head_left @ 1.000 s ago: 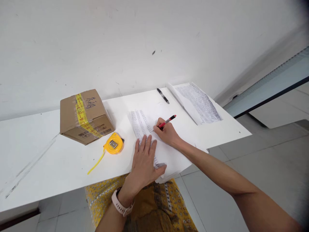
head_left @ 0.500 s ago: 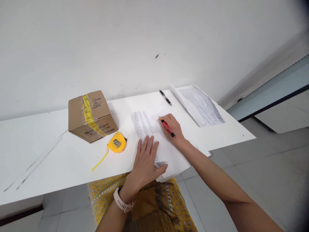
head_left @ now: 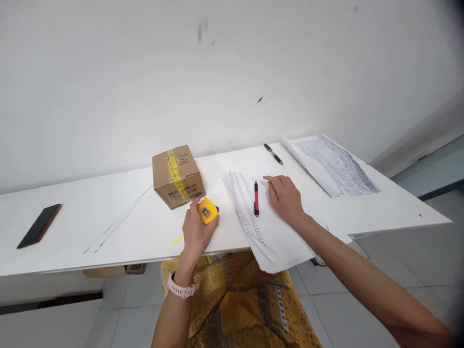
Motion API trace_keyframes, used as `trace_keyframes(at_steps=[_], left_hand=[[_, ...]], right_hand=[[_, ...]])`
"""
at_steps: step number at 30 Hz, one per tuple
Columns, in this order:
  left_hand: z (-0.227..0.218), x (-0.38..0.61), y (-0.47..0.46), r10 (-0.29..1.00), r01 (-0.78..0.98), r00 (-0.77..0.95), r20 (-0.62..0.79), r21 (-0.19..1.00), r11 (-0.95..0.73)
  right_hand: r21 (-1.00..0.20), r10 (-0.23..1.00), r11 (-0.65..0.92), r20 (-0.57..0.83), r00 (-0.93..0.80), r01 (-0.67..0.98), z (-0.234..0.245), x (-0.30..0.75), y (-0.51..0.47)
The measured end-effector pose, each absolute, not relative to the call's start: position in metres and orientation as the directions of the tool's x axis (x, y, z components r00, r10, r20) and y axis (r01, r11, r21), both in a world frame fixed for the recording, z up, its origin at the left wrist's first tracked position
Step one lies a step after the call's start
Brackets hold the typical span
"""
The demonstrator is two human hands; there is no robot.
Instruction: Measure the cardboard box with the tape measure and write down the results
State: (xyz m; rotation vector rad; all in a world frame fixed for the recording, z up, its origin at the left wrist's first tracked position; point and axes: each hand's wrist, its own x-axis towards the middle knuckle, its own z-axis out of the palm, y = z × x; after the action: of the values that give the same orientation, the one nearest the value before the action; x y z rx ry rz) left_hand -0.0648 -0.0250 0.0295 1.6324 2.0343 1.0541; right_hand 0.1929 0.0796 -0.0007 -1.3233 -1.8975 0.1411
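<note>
My left hand (head_left: 195,231) is wrapped round a yellow tape measure (head_left: 208,211) on the white table (head_left: 108,227), just in front of a small cardboard box (head_left: 177,176) sealed with yellow tape. A short strip of yellow tape blade (head_left: 177,239) sticks out beside my wrist. My right hand (head_left: 286,197) lies on a printed sheet of paper (head_left: 268,227), fingers loosely spread, holding nothing. A red pen (head_left: 255,198) lies on the sheet just left of that hand.
A black pen (head_left: 273,154) lies further back on the table. Another printed sheet (head_left: 333,164) rests at the far right. A dark phone (head_left: 39,225) lies at the far left. The wall runs right behind the table. Tiled floor lies to the right.
My right hand has put the red pen down on the sheet. My left hand has left the paper and taken hold of the tape measure. The view has swung left, revealing the phone.
</note>
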Motion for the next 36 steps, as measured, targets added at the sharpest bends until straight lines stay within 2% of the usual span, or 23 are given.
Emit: trace_keyframes(at_steps=[2,3,5,7,9,16,19,21,24,27,32,36], left_hand=[[0.038,-0.060,-0.038,0.966,0.413,-0.238,0.103,0.911,0.004],[0.042,-0.057,-0.046,0.982,0.247,-0.175,0.074,0.968,-0.029],[0.050,-0.054,-0.060,0.996,-0.008,-0.059,0.069,0.998,-0.070],[0.055,-0.055,-0.073,0.995,-0.106,-0.026,0.101,0.989,-0.103],[0.057,-0.060,-0.083,0.991,-0.111,-0.049,0.122,0.986,-0.126],[0.067,-0.110,-0.108,0.993,-0.122,-0.085,0.081,0.988,-0.091],[0.072,-0.135,-0.116,0.998,-0.130,-0.019,0.061,0.990,-0.063],[0.070,-0.142,-0.124,0.995,-0.170,0.097,0.010,0.985,0.006],[0.057,-0.130,-0.138,0.953,-0.305,0.285,-0.097,0.934,0.187],[0.050,-0.098,-0.145,0.936,-0.452,0.341,-0.092,0.856,0.249],[0.082,-0.057,-0.123,0.983,-0.664,0.183,0.013,0.739,0.114],[0.106,-0.060,-0.099,0.998,-0.692,0.061,-0.005,0.720,0.046]], right_hand=[[-0.628,0.861,0.479,0.472,-0.189,0.614,0.022,0.180,0.063],[-0.719,0.884,0.468,0.389,-0.260,0.514,0.035,0.171,0.054],[-0.896,0.885,0.313,0.155,-0.440,0.314,0.062,0.151,0.036],[-0.959,0.790,0.196,0.030,-0.612,0.206,0.086,0.131,0.024],[-0.972,0.707,0.156,-0.014,-0.707,0.175,0.101,0.113,0.018],[-0.989,0.603,0.087,-0.041,-0.797,0.117,0.107,0.070,0.026],[-0.975,0.667,0.196,0.053,-0.743,0.106,0.120,0.057,0.042],[-0.957,0.724,0.269,0.125,-0.679,0.111,0.134,0.052,0.060],[-0.934,0.781,0.330,0.187,-0.596,0.140,0.154,0.044,0.098],[-0.915,0.815,0.358,0.211,-0.539,0.184,0.167,0.027,0.141],[-0.915,0.845,0.342,0.199,-0.496,0.214,0.166,-0.022,0.191],[-0.946,0.896,0.224,0.106,-0.431,0.235,0.153,-0.057,0.200]])
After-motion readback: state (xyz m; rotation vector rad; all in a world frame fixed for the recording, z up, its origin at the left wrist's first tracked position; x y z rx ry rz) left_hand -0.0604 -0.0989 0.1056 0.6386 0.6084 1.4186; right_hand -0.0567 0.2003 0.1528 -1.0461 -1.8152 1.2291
